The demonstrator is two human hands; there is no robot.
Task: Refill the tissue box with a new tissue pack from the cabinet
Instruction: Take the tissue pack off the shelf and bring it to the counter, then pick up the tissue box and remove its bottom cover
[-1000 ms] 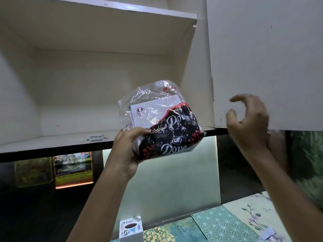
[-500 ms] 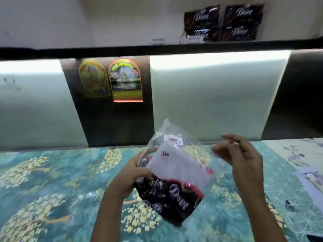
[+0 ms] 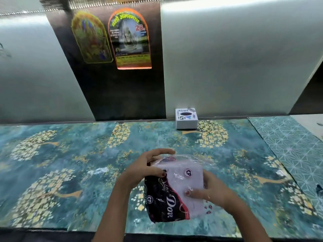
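The left hand (image 3: 146,169) grips the upper left edge of the clear-plastic tissue pack with black, red and white print (image 3: 176,187), held low over the teal tabletop with gold tree patterns (image 3: 70,154). The right hand (image 3: 212,190) clasps the pack's right side. Farther back right, the small white cube tissue box (image 3: 186,118) stands against the wall.
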